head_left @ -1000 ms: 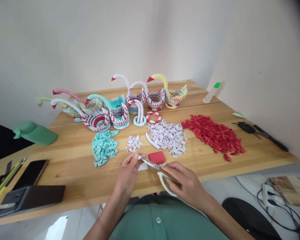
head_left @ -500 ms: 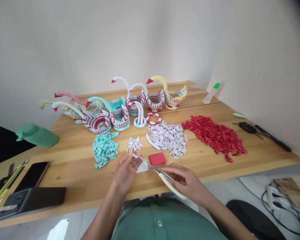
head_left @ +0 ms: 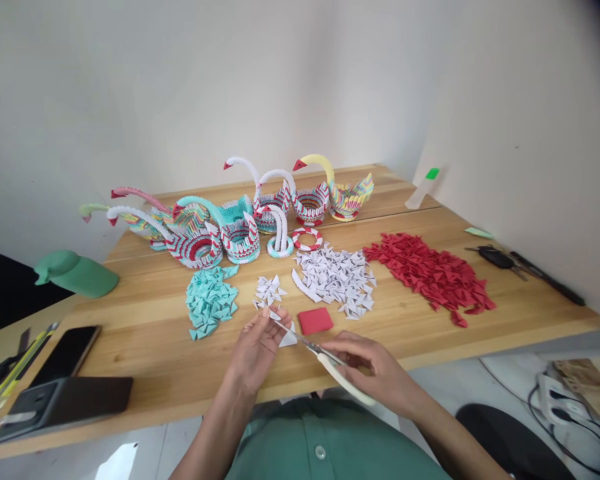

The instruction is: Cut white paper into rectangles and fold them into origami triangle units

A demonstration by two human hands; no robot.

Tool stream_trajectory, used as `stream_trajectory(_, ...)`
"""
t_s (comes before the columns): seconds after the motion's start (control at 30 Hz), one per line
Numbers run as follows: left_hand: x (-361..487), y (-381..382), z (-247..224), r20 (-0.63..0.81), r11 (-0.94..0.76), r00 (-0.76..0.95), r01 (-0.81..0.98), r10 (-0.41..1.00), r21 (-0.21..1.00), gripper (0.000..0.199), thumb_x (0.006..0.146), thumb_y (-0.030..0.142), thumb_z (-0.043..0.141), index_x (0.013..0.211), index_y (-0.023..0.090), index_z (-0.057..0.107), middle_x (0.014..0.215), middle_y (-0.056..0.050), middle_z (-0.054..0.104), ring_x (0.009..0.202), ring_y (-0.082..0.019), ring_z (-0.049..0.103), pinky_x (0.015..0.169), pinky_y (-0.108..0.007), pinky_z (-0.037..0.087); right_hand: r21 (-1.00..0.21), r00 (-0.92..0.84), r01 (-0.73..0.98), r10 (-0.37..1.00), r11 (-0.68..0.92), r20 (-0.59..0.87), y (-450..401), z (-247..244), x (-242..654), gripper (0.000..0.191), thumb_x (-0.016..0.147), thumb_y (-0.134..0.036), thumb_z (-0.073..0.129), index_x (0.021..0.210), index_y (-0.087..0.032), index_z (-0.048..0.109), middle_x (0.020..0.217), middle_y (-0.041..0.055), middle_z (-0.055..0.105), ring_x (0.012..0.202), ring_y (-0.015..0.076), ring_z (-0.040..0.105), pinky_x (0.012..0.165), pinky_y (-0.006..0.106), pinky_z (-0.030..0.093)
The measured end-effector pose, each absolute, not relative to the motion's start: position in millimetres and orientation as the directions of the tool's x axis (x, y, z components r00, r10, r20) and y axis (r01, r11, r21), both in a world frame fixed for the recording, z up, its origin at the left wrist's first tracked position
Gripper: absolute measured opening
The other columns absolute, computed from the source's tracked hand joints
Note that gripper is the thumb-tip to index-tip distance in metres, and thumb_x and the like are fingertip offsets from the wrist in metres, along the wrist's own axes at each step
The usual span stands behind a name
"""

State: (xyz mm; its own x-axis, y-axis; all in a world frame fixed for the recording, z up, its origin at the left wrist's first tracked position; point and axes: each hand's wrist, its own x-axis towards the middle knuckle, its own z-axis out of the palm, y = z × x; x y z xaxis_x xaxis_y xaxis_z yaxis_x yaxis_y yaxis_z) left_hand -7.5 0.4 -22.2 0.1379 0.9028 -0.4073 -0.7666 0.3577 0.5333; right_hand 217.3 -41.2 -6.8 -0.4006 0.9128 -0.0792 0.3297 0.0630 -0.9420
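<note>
Right hand (head_left: 367, 369) grips scissors (head_left: 334, 371), likely stiff, best held by handle. At scissors' tip, left hand (head_left: 257, 350) pinches paper piece (head_left: 274, 316): probably light, easily creased, best held by edge. Beyond left hand: small white pile (head_left: 269, 290).

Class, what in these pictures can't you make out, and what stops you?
Head view: scissors, grip partly covered by right hand.
Head view: white sheet, partly hidden by left hand and scissors.
Head view: paper piece in left hand, too small to tell its shape.
Head view: black disc, cut off by bottom edge.
</note>
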Motion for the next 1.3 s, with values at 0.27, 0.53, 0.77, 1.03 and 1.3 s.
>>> stream_trajectory(0.27, -5.6, 0.7, -19.5, -0.375, 0.357, 0.163, -0.764, 0.913, 0.537, 0.016, 0.073, 0.024, 0.080, 0.082, 0.013, 0.073, 0.083, -0.007, 0.076, 0.082, -0.018, 0.072, 0.086, -0.030, 0.053, -0.907, -0.356, 0.389, 0.934, 0.163, 0.015, -42.1, -5.1, 215.8, 0.035, 0.080, -0.015, 0.060, 0.112, -0.024, 0.071, 0.088, 0.0043, 0.065, 0.070, 0.0150, 0.058, 0.059, 0.023, 0.043)
stream_trajectory(0.53, -4.7, -1.8, -20.3, -0.339, 0.316, 0.138, -0.770, 0.931, 0.554, 0.016, 0.073, 0.025, 0.080, 0.082, 0.013, 0.072, 0.085, -0.007, 0.076, 0.085, -0.019, 0.071, 0.086, -0.030, 0.052, -0.873, -0.314, 0.367, 0.926, 0.322, 0.209, -46.3, -10.2, 215.2, 0.037, 0.081, -0.010, 0.059, 0.115, -0.021, 0.068, 0.099, 0.0086, 0.067, 0.087, 0.0192, 0.063, 0.075, 0.029, 0.050)
stream_trajectory(0.77, -3.2, -1.6, -20.9, -0.366, 0.294, 0.105, -0.808, 0.925, 0.511, 0.018, 0.070, 0.025, 0.082, 0.079, 0.014, 0.072, 0.082, -0.005, 0.076, 0.082, -0.017, 0.071, 0.087, -0.029, 0.053, -0.891, -0.352, 0.364, 0.926, 0.273, 0.140, -45.6, -9.2, 214.9, 0.038, 0.081, -0.012, 0.058, 0.116, -0.022, 0.067, 0.098, 0.0075, 0.067, 0.081, 0.0176, 0.063, 0.064, 0.025, 0.048)
stream_trajectory(1.03, -4.3, -1.8, -22.9, -0.377, 0.308, 0.109, -0.796, 0.920, 0.521, 0.017, 0.072, 0.025, 0.081, 0.080, 0.013, 0.072, 0.082, -0.006, 0.077, 0.083, -0.016, 0.071, 0.089, -0.029, 0.053, -0.880, -0.369, 0.384, 0.920, 0.280, 0.132, -43.7, -8.9, 215.5, 0.038, 0.080, -0.012, 0.059, 0.116, -0.022, 0.068, 0.094, 0.0073, 0.067, 0.074, 0.0169, 0.061, 0.061, 0.025, 0.047)
stream_trajectory(1.3, -4.9, -2.4, -20.1, -0.370, 0.314, 0.119, -0.789, 0.921, 0.528, 0.018, 0.070, 0.025, 0.082, 0.080, 0.014, 0.072, 0.080, -0.005, 0.075, 0.082, -0.016, 0.071, 0.087, -0.029, 0.053, -0.880, -0.380, 0.388, 0.917, 0.275, 0.119, -44.1, -8.2, 215.2, 0.038, 0.080, -0.010, 0.059, 0.116, -0.021, 0.067, 0.097, 0.0076, 0.067, 0.078, 0.0174, 0.062, 0.063, 0.025, 0.047)
